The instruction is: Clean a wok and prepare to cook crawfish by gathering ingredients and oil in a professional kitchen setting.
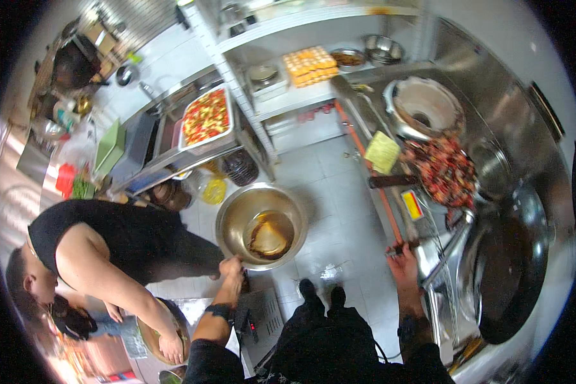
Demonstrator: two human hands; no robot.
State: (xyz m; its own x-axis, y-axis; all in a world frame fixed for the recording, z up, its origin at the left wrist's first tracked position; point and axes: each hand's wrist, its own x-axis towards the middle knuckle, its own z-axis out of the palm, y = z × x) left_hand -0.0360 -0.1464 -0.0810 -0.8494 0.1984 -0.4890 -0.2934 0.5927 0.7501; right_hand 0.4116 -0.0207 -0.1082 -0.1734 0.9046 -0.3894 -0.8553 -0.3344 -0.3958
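Observation:
My left hand (232, 271) is closed beside the near-left rim of a large steel basin (290, 208); whatever its fingers hold is hidden. Brown liquid (269, 237) pools in the basin's bottom. At the front edge of the stove, the fingers of my right hand (403, 265) are closed around a small valve (399, 246) on a long orange pipe (388, 214). A big dark wok (515, 269) lies to the right of that hand. Beyond it, a heap of red chilies and dark pieces (440, 169) sits on the stove.
A co-worker (128, 243) bends at my left over a round container (163, 339). Farther off stand a white tray of chopped red and yellow food (206, 118) and egg trays (310, 66) on a shelf. A metal box (261, 320) sits beside my left forearm.

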